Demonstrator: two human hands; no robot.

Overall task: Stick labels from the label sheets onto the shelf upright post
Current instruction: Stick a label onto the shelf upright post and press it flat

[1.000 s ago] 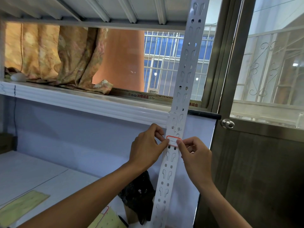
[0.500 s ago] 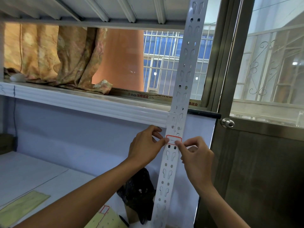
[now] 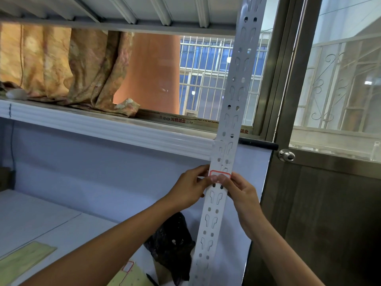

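A white perforated shelf upright post (image 3: 214, 215) runs from the top of the view to the bottom edge. A white label with a red border (image 3: 219, 174) lies flat across it just below the shelf beam. My left hand (image 3: 188, 187) comes from the left and my right hand (image 3: 242, 193) from the right. Both thumbs press side by side on the label's lower edge. A yellowish label sheet (image 3: 129, 275) with one red-bordered label lies at the bottom, partly cut off. Another sheet (image 3: 22, 259) lies at the lower left.
A white shelf beam (image 3: 107, 129) crosses at mid height with a patterned curtain (image 3: 61, 67) above it. A black plastic bag (image 3: 171, 242) sits behind the post. A metal door with a round knob (image 3: 286, 155) stands at the right. The lower shelf board (image 3: 41, 219) is white.
Both thumbs have slid from the label's outer ends toward its middle and now meet on its lower edge. The label stays at the same place on the post.
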